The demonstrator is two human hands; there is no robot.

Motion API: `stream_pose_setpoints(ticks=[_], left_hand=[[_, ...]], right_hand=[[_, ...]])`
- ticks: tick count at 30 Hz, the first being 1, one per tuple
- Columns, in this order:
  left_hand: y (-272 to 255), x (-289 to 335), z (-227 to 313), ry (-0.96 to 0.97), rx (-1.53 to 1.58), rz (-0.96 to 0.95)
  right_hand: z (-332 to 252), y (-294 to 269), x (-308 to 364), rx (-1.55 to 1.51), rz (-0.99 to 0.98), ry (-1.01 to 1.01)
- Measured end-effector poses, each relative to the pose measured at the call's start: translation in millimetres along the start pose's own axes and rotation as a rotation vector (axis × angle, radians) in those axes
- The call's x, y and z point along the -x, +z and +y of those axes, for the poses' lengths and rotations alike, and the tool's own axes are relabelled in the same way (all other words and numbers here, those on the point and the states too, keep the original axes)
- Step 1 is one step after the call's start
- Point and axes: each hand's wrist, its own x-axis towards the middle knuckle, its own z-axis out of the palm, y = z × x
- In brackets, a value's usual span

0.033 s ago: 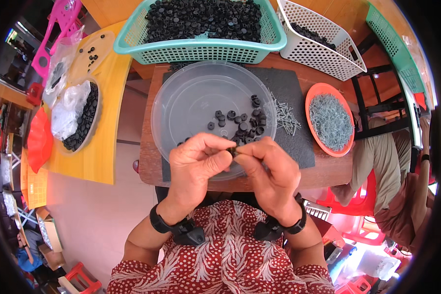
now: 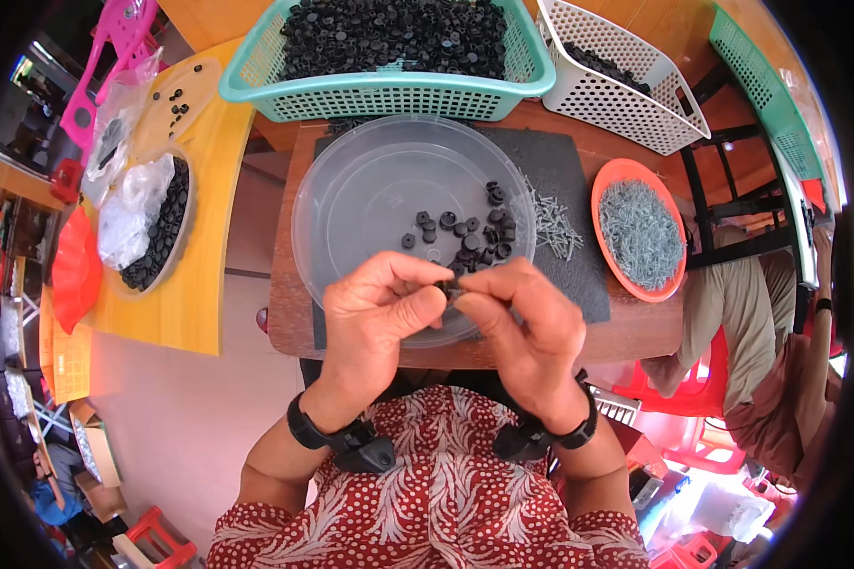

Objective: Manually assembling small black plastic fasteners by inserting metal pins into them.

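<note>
My left hand [image 2: 375, 308] and my right hand [image 2: 531, 327] meet fingertip to fingertip over the near rim of a clear round plastic bowl [image 2: 351, 204]. Both pinch one small black part [image 2: 452, 289], mostly hidden by the fingers. A small heap of black round caps [image 2: 470, 237] lies in the right half of the bowl. The bowl rests on a dark mat [image 2: 569, 171] on a brown table. Loose grey nails [image 2: 552, 223] lie on the mat just right of the bowl. Both wrists wear black bands.
An orange dish of nails [image 2: 640, 232] stands at the right. A teal basket [image 2: 389, 90] full of black caps and a white basket [image 2: 626, 104] sit behind the bowl. On a yellow table at the left are a dish of caps [image 2: 161, 232] and plastic bags [image 2: 128, 213]. A seated person [image 2: 759, 351] is at the right.
</note>
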Motion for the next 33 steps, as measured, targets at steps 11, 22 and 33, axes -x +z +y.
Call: stream_pose_setpoints(ticks=[11, 22, 33], left_hand=[[-21.7, 3.5, 6.5, 0.109, 0.029, 0.103], [-25.1, 8.6, 5.9, 0.096, 0.073, 0.088], [-18.8, 6.7, 5.1, 0.091, 0.102, 0.097]], right_hand=[[25.8, -24.5, -23.2, 0.503, -0.344, -0.157], [31.3, -12.3, -29.0, 0.738, -0.634, -0.257], [21.8, -24.4, -23.9, 0.299, -0.385, 0.009]])
